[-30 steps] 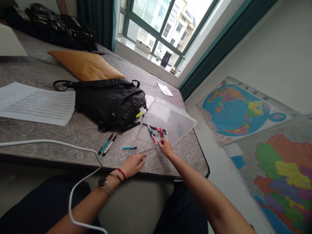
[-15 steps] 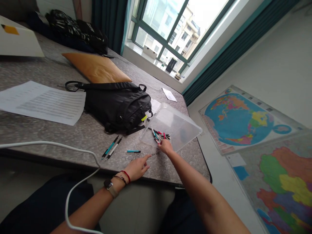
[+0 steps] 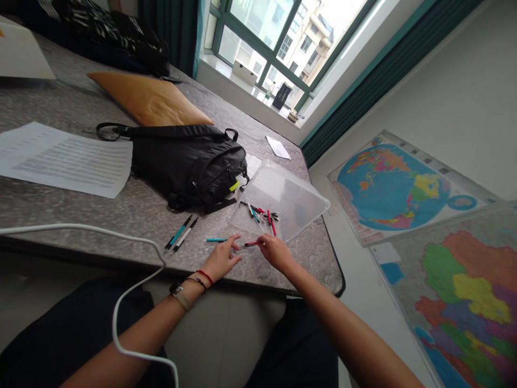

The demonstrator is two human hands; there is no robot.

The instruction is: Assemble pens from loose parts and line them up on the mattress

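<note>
Both hands hold one red pen [image 3: 249, 245] just above the grey mattress top [image 3: 145, 210]. My right hand [image 3: 274, 251] pinches its right end. My left hand [image 3: 221, 258] grips its left end with its fingertips. Beyond them lies a clear plastic lid [image 3: 283, 196] with several coloured pens [image 3: 262, 214] on its near part. A teal pen [image 3: 216, 240] lies just left of my left fingers. Two more pens [image 3: 180, 235] lie side by side further left.
A black bag [image 3: 189, 164] lies behind the pens, with an orange cushion [image 3: 147, 99] beyond it. A printed sheet [image 3: 64, 161] lies at the left. A white cable [image 3: 121, 302] crosses my lap. Maps [image 3: 399, 183] cover the floor at the right.
My right hand has drawn a red pen out of the pile on the lid toward me, and my left hand has come up off the surface and taken its other end.
</note>
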